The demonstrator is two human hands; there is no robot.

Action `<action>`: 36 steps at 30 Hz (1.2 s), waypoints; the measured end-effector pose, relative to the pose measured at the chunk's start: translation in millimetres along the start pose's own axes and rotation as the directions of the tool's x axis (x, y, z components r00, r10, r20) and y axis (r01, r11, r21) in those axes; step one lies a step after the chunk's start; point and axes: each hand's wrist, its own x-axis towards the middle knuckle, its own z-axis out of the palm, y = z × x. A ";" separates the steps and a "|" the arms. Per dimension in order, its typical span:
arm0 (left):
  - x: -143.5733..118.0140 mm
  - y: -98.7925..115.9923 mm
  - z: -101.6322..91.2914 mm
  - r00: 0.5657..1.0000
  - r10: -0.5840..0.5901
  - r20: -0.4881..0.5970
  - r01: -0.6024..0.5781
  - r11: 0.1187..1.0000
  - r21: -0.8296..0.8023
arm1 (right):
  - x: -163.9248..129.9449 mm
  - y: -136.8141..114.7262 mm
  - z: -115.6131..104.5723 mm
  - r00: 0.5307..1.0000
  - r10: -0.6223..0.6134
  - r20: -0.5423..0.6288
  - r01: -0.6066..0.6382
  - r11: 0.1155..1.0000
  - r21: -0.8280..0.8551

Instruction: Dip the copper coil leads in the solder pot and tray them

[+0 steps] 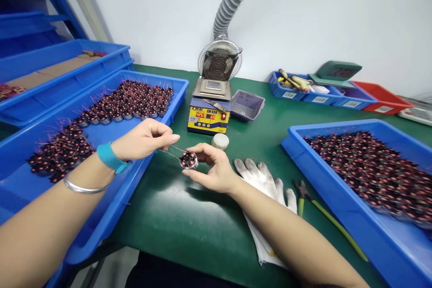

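Between the fingers and thumb of my right hand (214, 168) is a small round motor stator (188, 160) with copper windings and a metallic outer ring. Thin wire leads (173, 149) run from it to my left hand (148, 138), whose thumb and fingers pinch them. Both hands are raised over the green table (162, 216), in front of a yellow and blue solder pot (209, 114) with a lit red display. A small round whitish container (220, 141) stands just beyond my right hand.
Many similar stators fill parts of the left blue tray (135, 189) and the right blue tray (340, 202). White gloves (259, 180) and green-handled cutters (303, 191) lie by my right forearm. A grey extraction hose (232, 0) hangs behind the pot, beside a grey plastic bin (258, 110).
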 end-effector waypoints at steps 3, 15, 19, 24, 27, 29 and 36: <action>-2.5 1.9 -8.7 0.999 0.029 -0.031 -0.029 1.000 -0.004 | 1.5 0.2 -1.9 1.000 0.004 -0.024 -0.005 1.000 -0.006; 15.5 -17.1 21.8 0.959 -0.185 -0.214 0.180 0.983 -0.047 | 44.8 -19.0 -47.6 0.951 0.050 -0.304 -0.090 0.989 -0.117; 10.0 -18.3 38.7 0.969 -0.198 0.146 0.133 0.921 0.366 | 120.4 -29.1 -93.3 0.879 -0.026 -0.475 -0.207 0.879 -0.430; 6.3 -22.7 40.2 0.920 -0.317 0.230 0.146 0.823 0.549 | 204.8 -21.2 -122.5 0.835 -0.039 -0.549 -0.448 0.532 -0.719; 7.1 -22.9 38.2 0.915 -0.323 0.243 0.155 0.836 0.526 | 227.3 -11.9 -124.0 0.822 -0.050 -0.568 -0.501 0.413 -0.761; 7.0 -22.3 37.9 0.910 -0.335 0.246 0.163 0.832 0.530 | 234.2 -7.0 -123.5 0.811 -0.034 -0.584 -0.532 0.371 -0.761; 5.3 -18.7 38.2 0.907 -0.351 0.232 0.184 0.826 0.533 | 242.5 2.1 -123.3 0.783 0.045 -0.620 -0.602 0.300 -0.740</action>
